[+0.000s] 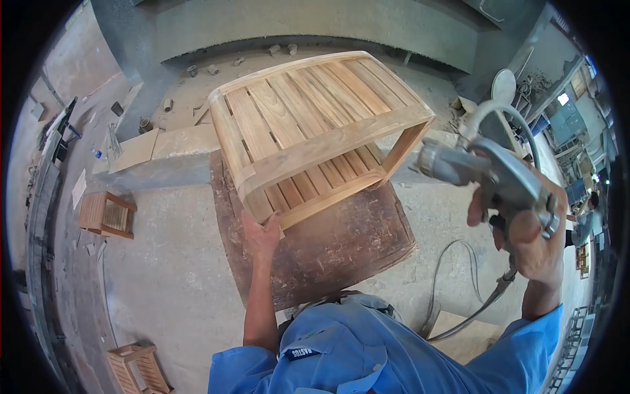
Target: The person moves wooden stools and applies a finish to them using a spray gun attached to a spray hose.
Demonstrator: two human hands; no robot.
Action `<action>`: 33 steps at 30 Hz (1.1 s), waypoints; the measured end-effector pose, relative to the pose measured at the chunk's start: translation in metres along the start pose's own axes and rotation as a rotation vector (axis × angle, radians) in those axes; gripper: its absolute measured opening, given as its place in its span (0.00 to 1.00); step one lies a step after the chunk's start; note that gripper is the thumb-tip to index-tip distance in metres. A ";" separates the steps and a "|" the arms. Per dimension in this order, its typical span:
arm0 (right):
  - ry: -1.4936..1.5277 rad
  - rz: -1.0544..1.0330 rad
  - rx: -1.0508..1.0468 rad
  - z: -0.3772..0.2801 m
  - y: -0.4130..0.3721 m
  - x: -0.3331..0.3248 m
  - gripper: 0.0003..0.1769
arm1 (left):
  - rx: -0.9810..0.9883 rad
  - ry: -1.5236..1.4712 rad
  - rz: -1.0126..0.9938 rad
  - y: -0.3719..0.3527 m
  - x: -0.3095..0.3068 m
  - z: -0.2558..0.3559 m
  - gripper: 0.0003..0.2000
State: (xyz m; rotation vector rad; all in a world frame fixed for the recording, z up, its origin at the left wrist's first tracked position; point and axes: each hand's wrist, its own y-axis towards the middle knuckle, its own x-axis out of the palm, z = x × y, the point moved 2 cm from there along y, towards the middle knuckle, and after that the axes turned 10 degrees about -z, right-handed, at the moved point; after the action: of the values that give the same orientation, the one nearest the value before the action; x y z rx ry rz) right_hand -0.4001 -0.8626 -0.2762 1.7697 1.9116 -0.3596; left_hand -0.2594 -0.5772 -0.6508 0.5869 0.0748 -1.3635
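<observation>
Risk noted: the wooden stool (315, 105), over the brown board (341, 256), could tip or slip if the left hand (261, 235), clamped on its near left corner, loosens; the hose (478, 311) could snag if pulled. The right hand (541, 243) is wrapped around the spray gun (508, 174); how firmly cannot be determined. The hands are well apart.

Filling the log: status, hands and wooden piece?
Left hand holds slatted wooden piece, near corner. Right hand holds spray gun, nozzle toward piece. Hose at right, clear of piece.
</observation>
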 end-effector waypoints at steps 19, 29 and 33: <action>-0.088 -0.080 -0.123 0.010 0.044 0.021 0.51 | 0.029 -0.024 0.016 0.009 -0.001 0.004 0.28; 0.046 -0.121 -0.106 0.022 0.046 0.034 0.53 | 0.004 -0.024 0.024 0.006 0.002 0.001 0.29; 0.063 -0.127 -0.062 0.019 0.047 0.024 0.55 | -0.028 -0.004 0.020 0.005 0.001 0.000 0.29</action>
State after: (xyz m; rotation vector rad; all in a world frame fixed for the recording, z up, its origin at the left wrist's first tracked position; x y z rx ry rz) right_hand -0.3508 -0.8460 -0.2979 1.6423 2.0633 -0.2887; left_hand -0.2548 -0.5776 -0.6493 0.5596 0.0846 -1.3425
